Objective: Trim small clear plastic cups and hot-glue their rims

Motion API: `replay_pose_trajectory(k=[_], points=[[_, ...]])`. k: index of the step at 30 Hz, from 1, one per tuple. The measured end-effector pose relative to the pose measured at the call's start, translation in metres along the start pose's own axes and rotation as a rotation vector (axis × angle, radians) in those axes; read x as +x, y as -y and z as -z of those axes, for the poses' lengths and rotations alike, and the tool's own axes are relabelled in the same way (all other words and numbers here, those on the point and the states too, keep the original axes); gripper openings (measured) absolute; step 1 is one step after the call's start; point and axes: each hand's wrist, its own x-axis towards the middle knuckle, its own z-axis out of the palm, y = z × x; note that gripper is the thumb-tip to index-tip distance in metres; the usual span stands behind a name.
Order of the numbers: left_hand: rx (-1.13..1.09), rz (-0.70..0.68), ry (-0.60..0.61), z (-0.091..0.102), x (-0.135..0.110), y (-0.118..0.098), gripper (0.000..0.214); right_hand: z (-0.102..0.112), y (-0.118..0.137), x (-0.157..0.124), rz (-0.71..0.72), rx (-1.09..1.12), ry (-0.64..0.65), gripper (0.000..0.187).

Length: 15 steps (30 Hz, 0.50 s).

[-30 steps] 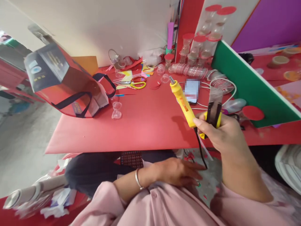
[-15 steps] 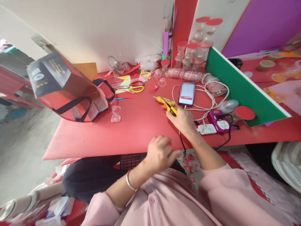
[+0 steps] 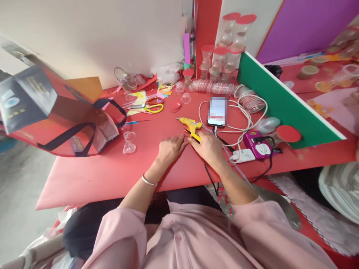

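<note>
The yellow glue gun (image 3: 190,124) lies over the red table, its nozzle pointing left. My right hand (image 3: 209,146) is closed around its handle. Close beside it, my left hand (image 3: 171,148) rests low over the tabletop, fingers curled together near the fingertips of my right hand. What the left fingers pinch, if anything, is hidden. A thin translucent stick (image 3: 237,168) slants from behind the gun past my right forearm. Left of the hands stand small clear plastic cups (image 3: 129,147). Scissors (image 3: 153,107) with red and yellow handles lie farther back.
A phone (image 3: 217,111) lies right of the gun, amid a looped white cable (image 3: 250,118). A purple power adapter (image 3: 259,147) sits near a green board (image 3: 280,101). At left stands a large red and dark-blue bag (image 3: 64,123). Stacked clear cups with red lids (image 3: 221,51) stand behind.
My left hand has risen from my lap to the table beside my right hand. The glue gun stays in my right hand. The view has shifted, and the translucent stick now shows.
</note>
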Motion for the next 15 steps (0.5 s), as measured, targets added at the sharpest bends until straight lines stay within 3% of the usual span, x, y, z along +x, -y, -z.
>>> replay_pose_trajectory(k=[4, 7, 12, 15], points=[[-0.144, 0.021, -0.037, -0.001, 0.007, 0.009, 0.044, 0.0, -0.002, 0.002, -0.018, 0.02, 0.002, 0.037], [-0.271, 0.246, -0.018, 0.005, 0.026, 0.014, 0.03, 0.002, -0.005, 0.004, -0.017, 0.047, 0.007, 0.036], [-0.605, 0.405, 0.395, 0.02, 0.061, 0.023, 0.035, 0.007, -0.008, 0.005, -0.032, 0.107, 0.042, 0.03], [-0.732, 0.405, 0.483, 0.023, 0.068, 0.027, 0.031, 0.006, -0.009, 0.003, -0.047, 0.147, 0.04, 0.029]])
